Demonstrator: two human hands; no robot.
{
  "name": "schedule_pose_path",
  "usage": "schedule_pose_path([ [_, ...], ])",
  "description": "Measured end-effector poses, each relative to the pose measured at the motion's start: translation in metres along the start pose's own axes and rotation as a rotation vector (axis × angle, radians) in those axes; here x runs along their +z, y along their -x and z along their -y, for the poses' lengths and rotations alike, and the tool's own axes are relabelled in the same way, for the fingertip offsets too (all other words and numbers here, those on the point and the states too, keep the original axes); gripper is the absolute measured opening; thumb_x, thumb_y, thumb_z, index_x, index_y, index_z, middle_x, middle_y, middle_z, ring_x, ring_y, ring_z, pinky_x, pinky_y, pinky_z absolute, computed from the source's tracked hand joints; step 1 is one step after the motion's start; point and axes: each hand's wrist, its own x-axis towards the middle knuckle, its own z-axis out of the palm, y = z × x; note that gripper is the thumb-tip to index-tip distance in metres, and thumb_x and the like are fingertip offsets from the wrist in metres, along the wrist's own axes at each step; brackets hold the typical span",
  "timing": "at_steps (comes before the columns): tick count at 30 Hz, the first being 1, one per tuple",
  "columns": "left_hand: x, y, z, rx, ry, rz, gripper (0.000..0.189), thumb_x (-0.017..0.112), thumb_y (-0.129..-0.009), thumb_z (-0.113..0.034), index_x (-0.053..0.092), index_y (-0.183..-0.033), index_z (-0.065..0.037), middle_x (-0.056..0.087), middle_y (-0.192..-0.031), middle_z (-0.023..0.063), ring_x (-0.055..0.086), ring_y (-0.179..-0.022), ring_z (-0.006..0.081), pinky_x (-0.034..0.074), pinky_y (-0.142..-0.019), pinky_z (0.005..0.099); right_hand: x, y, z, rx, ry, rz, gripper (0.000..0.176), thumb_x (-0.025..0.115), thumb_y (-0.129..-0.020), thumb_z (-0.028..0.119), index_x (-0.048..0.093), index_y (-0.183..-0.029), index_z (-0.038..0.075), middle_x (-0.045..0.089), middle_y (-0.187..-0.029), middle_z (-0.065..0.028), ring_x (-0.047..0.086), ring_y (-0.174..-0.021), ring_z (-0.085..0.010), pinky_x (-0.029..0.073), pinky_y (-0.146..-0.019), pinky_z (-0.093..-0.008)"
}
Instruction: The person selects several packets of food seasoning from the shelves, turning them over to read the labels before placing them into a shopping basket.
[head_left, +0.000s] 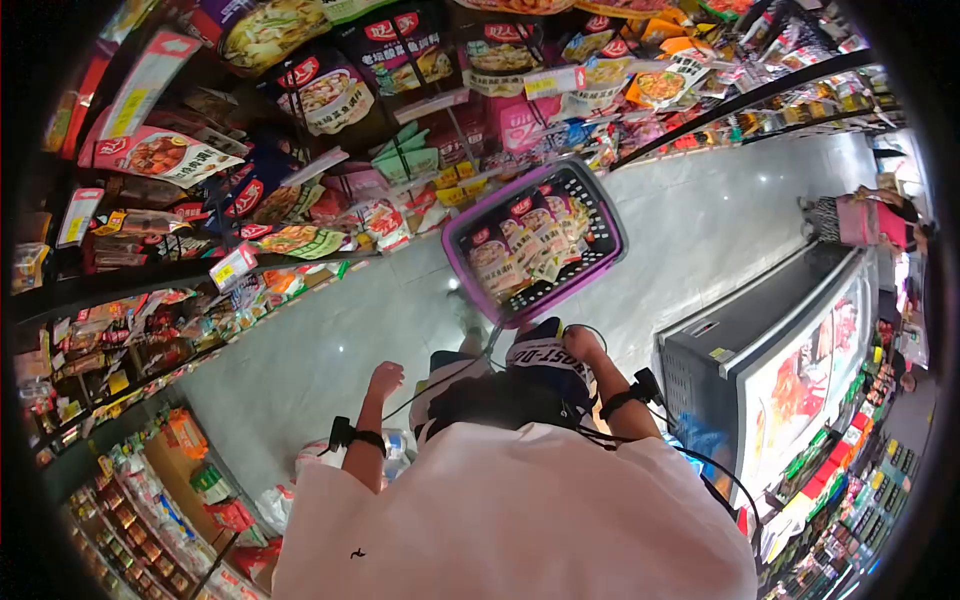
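My left hand [386, 378] hangs at my left side with its fingers loosely curled and slightly apart, holding nothing that I can see. Close to my right thigh is my right hand [578, 343], its fingers folded in; no object shows in it. Just ahead of my legs a shopping basket [612, 258] with a purple rim and dark slotted walls stands on the floor. Several dark seasoning packets [530, 240] with red labels lie inside it. Neither hand touches the basket. A thin bar or cable runs from its near edge toward my waist.
A shelf rack with hanging seasoning packets [400, 50] and price tags [233, 267] curves along the front and left. At right stands a grey chest freezer [700, 340]. Another person [870, 222] is farther off at right. Cartons and bags [208, 483] sit behind on the left.
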Motion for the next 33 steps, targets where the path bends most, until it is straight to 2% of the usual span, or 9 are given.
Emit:
schedule_pose_path([
  [3, 0.015, 0.005, 0.059, 0.139, 0.201, -0.102, 0.021, 0.052, -0.087, -0.019, 0.056, -0.099, -0.002, 0.062, -0.085, 0.0083, 0.06, -0.068, 0.0178, 0.05, -0.059, 0.0292, -0.009, -0.013, 0.017, 0.048, -0.135, 0.073, 0.033, 0.046, -0.075, 0.026, 0.064, -0.086, 0.001, 0.062, -0.09, -0.0236, 0.059, -0.089, -0.0387, 0.047, -0.079, -0.0431],
  [7, 0.114, 0.098, 0.05, -0.183, 0.536, -0.182, 0.013, 0.05, -0.087, -0.017, 0.056, -0.089, -0.007, 0.057, -0.073, 0.0026, 0.056, -0.059, 0.0142, 0.045, -0.047, 0.0278, 0.016, -0.057, -0.001, -0.234, 0.269, 0.319, 0.03, 0.047, -0.077, 0.024, 0.065, -0.085, 0.001, 0.064, -0.088, -0.0208, 0.061, -0.088, -0.0366, 0.048, -0.079, -0.0439],
  [11, 0.2, 0.145, 0.134, 0.305, -1.075, -0.112, 0.018, 0.05, -0.083, -0.019, 0.058, -0.092, -0.006, 0.061, -0.086, 0.0145, 0.06, -0.075, 0.0284, 0.049, -0.062, 0.0384, 0.046, -0.101, -0.019, -0.259, 0.307, 0.306, 0.032, 0.047, -0.079, 0.027, 0.063, -0.079, -0.001, 0.064, -0.086, -0.0228, 0.062, -0.081, -0.0379, 0.05, -0.074, -0.0454],
  [12, 0.228, 0.165, 0.115, 0.114, -0.631, -0.158, 0.017, 0.051, -0.081, -0.019, 0.058, -0.089, -0.006, 0.06, -0.086, 0.0161, 0.059, -0.077, 0.0307, 0.048, -0.063, 0.0408, 0.049, -0.116, -0.022, -0.301, 0.365, 0.4, 0.031, 0.051, -0.079, 0.026, 0.06, -0.074, -0.003, 0.064, -0.079, -0.0213, 0.064, -0.073, -0.0343, 0.051, -0.067, -0.0447],
  [16, 0.307, 0.192, 0.183, 0.166, -0.573, -0.276, 0.021, 0.049, -0.084, -0.02, 0.059, -0.089, -0.003, 0.059, -0.084, 0.0191, 0.059, -0.08, 0.0347, 0.046, -0.069, 0.0443, 0.06, -0.167, 0.007, 0.391, 0.271, 1.106, 0.036, 0.054, -0.082, 0.035, 0.06, -0.078, 0.0, 0.061, -0.077, -0.0128, 0.059, -0.063, -0.0241, 0.047, -0.057, -0.0408],
  [19, 0.349, 0.202, 0.188, 0.05, -0.284, -0.425, 0.022, 0.049, -0.084, -0.018, 0.059, -0.095, -0.002, 0.058, -0.086, 0.0202, 0.058, -0.082, 0.0362, 0.046, -0.072, 0.0447, 0.099, -0.149, -0.021, 0.039, -0.098, 0.611, 0.032, 0.051, -0.083, 0.031, 0.063, -0.084, 0.001, 0.061, -0.075, -0.0144, 0.062, -0.069, -0.0258, 0.049, -0.064, -0.0425],
  [23, 0.372, 0.209, 0.167, 0.059, -0.373, -0.332, 0.016, 0.052, -0.079, -0.018, 0.059, -0.084, -0.004, 0.057, -0.082, 0.0185, 0.058, -0.08, 0.0358, 0.046, -0.071, 0.0436, 0.085, -0.201, 0.037, 0.042, 0.114, 0.848, 0.025, 0.057, -0.08, 0.025, 0.062, -0.082, 0.0, 0.063, -0.074, -0.0168, 0.065, -0.071, -0.0251, 0.053, -0.063, -0.0394],
  [28, 0.374, 0.187, 0.154, 0.014, -0.631, -0.065, 0.016, 0.053, -0.078, -0.018, 0.058, -0.079, -0.003, 0.057, -0.081, 0.016, 0.058, -0.078, 0.0333, 0.046, -0.068, 0.0416, 0.126, -0.216, 0.024, -0.226, 0.245, 0.463, 0.057, 0.057, -0.074, 0.025, 0.044, -0.124, 0.002, 0.048, -0.123, -0.0239, 0.051, -0.112, -0.0337, 0.045, -0.089, -0.0455],
  [33, 0.378, 0.158, 0.113, -0.484, 0.207, -0.4, 0.027, 0.05, -0.084, -0.023, 0.059, -0.089, 0.002, 0.061, -0.074, 0.0113, 0.059, -0.066, 0.0196, 0.046, -0.062, 0.0328, 0.178, -0.206, 0.005, -0.433, -0.067, 0.457, 0.082, 0.064, -0.066, 0.031, 0.028, -0.133, -0.001, 0.04, -0.13, -0.0269, 0.044, -0.116, -0.0405, 0.039, -0.098, -0.0438],
])
